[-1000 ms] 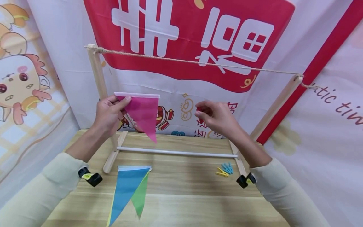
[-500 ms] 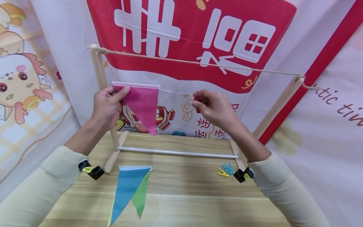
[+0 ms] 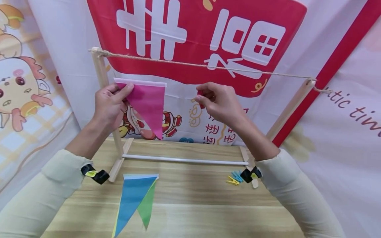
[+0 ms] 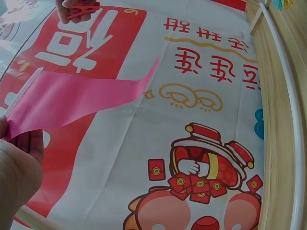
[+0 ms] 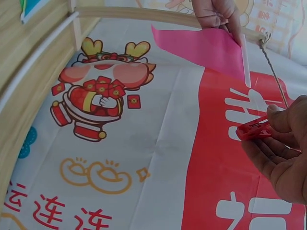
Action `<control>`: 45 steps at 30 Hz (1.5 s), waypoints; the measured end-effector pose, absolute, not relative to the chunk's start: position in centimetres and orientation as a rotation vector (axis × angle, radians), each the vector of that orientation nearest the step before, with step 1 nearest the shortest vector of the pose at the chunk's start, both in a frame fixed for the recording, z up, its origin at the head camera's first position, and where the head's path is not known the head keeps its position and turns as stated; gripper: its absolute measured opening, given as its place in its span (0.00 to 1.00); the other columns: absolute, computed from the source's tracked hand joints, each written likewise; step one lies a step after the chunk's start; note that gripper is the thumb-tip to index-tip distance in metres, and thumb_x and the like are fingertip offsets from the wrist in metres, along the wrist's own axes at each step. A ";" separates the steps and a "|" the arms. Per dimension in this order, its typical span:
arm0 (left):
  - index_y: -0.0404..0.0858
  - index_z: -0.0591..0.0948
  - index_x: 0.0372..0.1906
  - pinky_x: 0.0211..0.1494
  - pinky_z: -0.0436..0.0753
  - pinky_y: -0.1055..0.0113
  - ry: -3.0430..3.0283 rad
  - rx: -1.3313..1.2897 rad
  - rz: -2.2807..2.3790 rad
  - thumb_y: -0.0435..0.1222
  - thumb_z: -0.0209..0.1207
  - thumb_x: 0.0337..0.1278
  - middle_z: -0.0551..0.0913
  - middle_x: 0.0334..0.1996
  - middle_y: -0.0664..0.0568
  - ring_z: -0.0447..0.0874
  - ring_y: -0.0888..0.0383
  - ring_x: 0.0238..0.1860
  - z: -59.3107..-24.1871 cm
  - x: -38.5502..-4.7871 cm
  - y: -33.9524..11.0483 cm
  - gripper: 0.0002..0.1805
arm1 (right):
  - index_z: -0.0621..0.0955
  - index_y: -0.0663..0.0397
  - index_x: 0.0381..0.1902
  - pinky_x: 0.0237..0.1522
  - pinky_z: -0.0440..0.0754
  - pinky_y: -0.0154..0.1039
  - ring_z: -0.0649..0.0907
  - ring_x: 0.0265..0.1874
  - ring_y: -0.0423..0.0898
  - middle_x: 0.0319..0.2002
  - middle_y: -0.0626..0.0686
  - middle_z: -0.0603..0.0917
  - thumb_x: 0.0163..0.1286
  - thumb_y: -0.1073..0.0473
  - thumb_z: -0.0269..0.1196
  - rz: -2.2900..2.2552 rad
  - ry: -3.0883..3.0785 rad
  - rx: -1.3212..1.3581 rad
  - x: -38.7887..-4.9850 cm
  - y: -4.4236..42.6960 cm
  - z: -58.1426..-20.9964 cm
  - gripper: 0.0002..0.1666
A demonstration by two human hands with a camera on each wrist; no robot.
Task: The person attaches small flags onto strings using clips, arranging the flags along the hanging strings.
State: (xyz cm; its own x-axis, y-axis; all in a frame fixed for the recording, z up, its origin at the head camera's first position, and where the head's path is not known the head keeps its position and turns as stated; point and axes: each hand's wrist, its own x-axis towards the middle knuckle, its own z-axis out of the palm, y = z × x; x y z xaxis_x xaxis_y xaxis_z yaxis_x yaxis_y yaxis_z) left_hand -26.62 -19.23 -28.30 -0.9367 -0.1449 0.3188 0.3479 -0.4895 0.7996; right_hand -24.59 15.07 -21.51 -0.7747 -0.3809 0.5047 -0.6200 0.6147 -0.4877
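My left hand (image 3: 108,102) pinches a pink triangular pennant (image 3: 148,105) by its upper left corner, its white top strip just below the twine (image 3: 178,61). The point of the pennant hangs down. Level with it on the right, my right hand (image 3: 221,102) pinches a red clothespin (image 5: 253,129) between thumb and fingers; the right wrist view shows it best. Pennant and clothespin are apart, and neither touches the twine. On the table lie a blue pennant (image 3: 134,191) and a green pennant (image 3: 146,206) partly under it, with a yellow edge showing at the left.
The twine runs between a left wooden post (image 3: 101,69) and a right wooden post (image 3: 291,109). A white rod (image 3: 184,160) joins their feet near the tabletop (image 3: 208,211). Blue clothespins (image 3: 237,176) and a yellow clothespin (image 3: 232,180) lie by the right foot. A printed cloth (image 3: 184,79) hangs behind.
Both hands have risen toward the twine, the left carrying the pink pennant. The right hand with the red clothespin has also shifted left, nearer the pennant.
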 end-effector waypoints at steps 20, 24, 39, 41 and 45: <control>0.33 0.89 0.67 0.65 0.91 0.67 -1.375 -0.316 -2.435 0.37 0.78 0.66 0.88 0.64 0.46 0.90 0.51 0.61 -27.0 -26.7 -19.3 0.27 | 0.88 0.55 0.68 0.55 0.94 0.42 0.93 0.47 0.43 0.54 0.52 0.95 0.81 0.53 0.73 0.967 -2.418 0.897 -24.6 12.4 -17.7 0.23; 0.33 0.89 0.66 0.64 0.92 0.67 -1.358 -0.304 -2.434 0.36 0.78 0.67 0.87 0.63 0.46 0.90 0.52 0.60 -26.7 -26.8 -19.1 0.25 | 0.88 0.54 0.69 0.53 0.94 0.39 0.92 0.45 0.42 0.55 0.51 0.95 0.81 0.53 0.73 0.991 -2.412 0.904 -24.8 11.7 -17.1 0.24; 0.37 0.85 0.73 0.67 0.90 0.65 -1.294 -0.272 -2.509 0.37 0.72 0.71 0.79 0.74 0.47 0.81 0.49 0.74 -24.5 -26.5 -18.3 0.28 | 0.87 0.58 0.67 0.55 0.92 0.34 0.93 0.46 0.43 0.52 0.54 0.94 0.82 0.58 0.71 1.111 -2.308 0.990 -24.9 8.8 -15.3 0.20; 0.38 0.85 0.73 0.69 0.89 0.65 -1.299 -0.252 -2.504 0.38 0.73 0.71 0.79 0.75 0.47 0.81 0.49 0.75 -24.3 -26.6 -18.2 0.28 | 0.87 0.58 0.68 0.55 0.91 0.33 0.92 0.46 0.42 0.53 0.54 0.94 0.82 0.58 0.71 1.108 -2.304 0.982 -25.0 8.5 -15.2 0.21; 0.40 0.85 0.74 0.74 0.86 0.64 -1.292 -0.218 -2.506 0.38 0.73 0.70 0.79 0.76 0.49 0.80 0.50 0.77 -24.1 -26.7 -18.0 0.29 | 0.87 0.58 0.68 0.56 0.90 0.32 0.91 0.46 0.41 0.52 0.55 0.93 0.83 0.58 0.71 1.098 -2.293 0.968 -25.2 8.0 -14.8 0.21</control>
